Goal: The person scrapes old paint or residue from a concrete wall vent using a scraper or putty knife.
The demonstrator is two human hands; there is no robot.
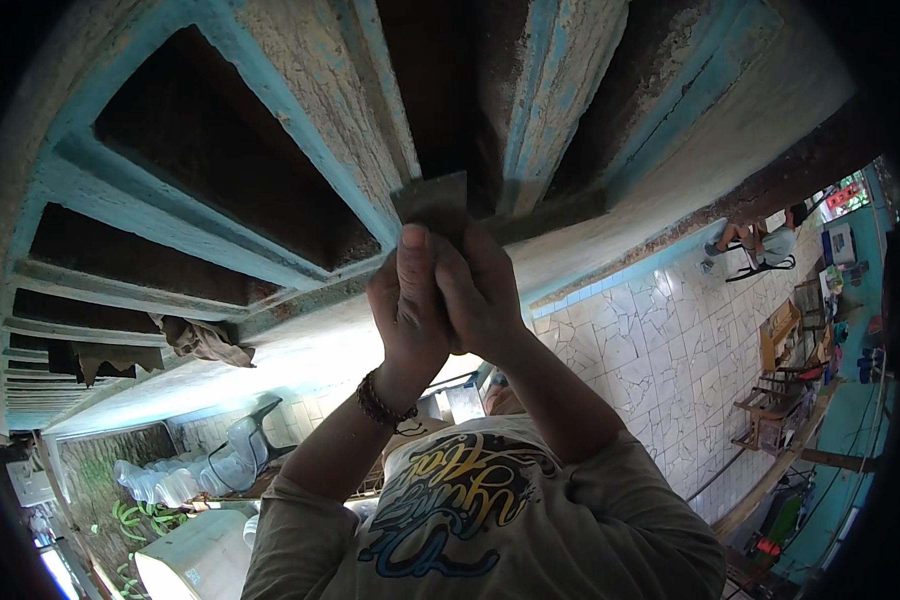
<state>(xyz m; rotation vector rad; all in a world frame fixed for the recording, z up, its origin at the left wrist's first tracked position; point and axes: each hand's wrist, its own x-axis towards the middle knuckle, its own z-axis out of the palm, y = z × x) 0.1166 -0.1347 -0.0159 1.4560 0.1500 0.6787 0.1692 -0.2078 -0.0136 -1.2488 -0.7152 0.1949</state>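
Both my hands are raised and pressed together in front of weathered slats (pixel 320 110) with peeling turquoise and whitish paint. My left hand (pixel 407 305), with a dark braided bracelet at the wrist, is closed with its thumb pointing up. Beside it, my right hand (pixel 482 290) is closed as well. From between them sticks out the flat, dark, square-ended blade of what looks like a scraper (pixel 435 197); its handle is hidden in my hands. The blade reaches the lower end of a slat, by the ledge (pixel 560 218) under the openings.
A crumpled brown cloth (pixel 205 340) hangs from the slats at the left. Clear plastic containers (pixel 170 482) and a chair (pixel 250 440) stand lower left. Right of me lie a pale cracked-tile floor (pixel 630 350), wooden furniture (pixel 770 410) and a seated person (pixel 765 243).
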